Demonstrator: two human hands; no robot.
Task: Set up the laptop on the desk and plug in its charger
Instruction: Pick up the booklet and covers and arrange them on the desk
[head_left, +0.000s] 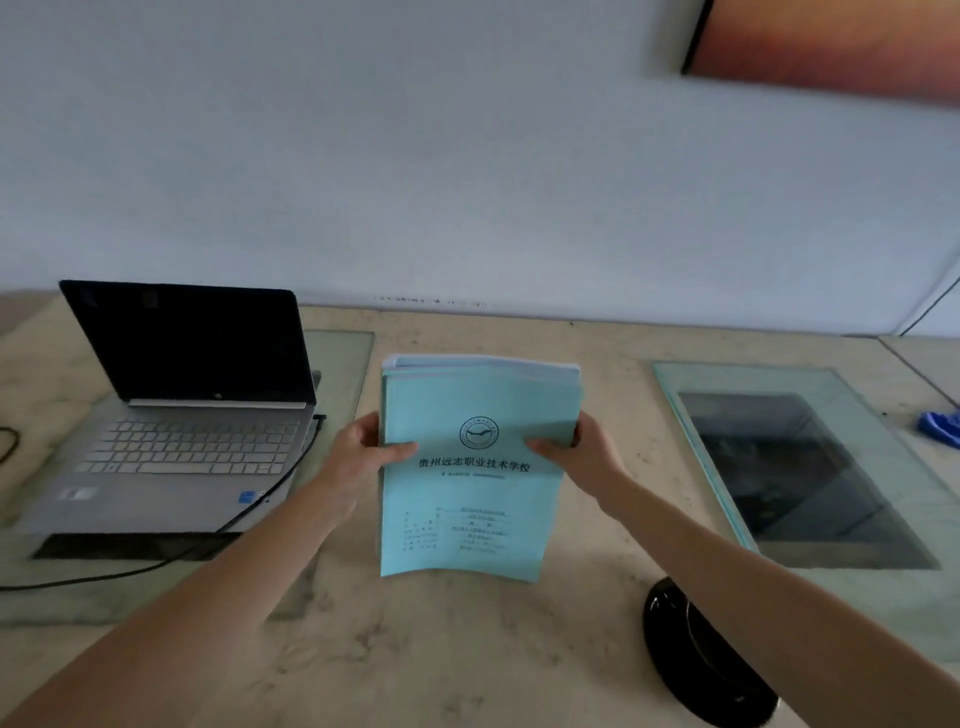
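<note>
A: Where is the laptop (187, 415)?

B: Off to the left of both hands, on the counter (467, 649); lid up, screen dark, keyboard facing the person; its long axis runs side to side, a little skewed.

A: And the charger?

B: A dark charger cable (289, 474) meets the laptop's right edge near the hinge, then trails along that side toward the person and off to the left; whether the plug is fully seated I cannot tell, and no wall socket shows.

A: What are the hands doing?

B: Neither is free; the left hand (358, 457) grips the left edge of a stack of pale blue booklets (478, 493), thumb on the cover, and the right hand (576, 457) grips the right edge the same way; the stack sits between them, its near end curling up off the counter.

A: Which hand would go for the laptop?

B: The left, I'd judge; it is just beside the laptop's right edge and the cable's end, while the right would have to cross the booklets (they would need setting down first).

A: Anything beyond?

B: Right of the right hand, a glass panel (691, 410) set in the counter; nearer the person, under the right forearm, a black object (691, 660); far right, something blue (940, 426), too cut off to name.
</note>
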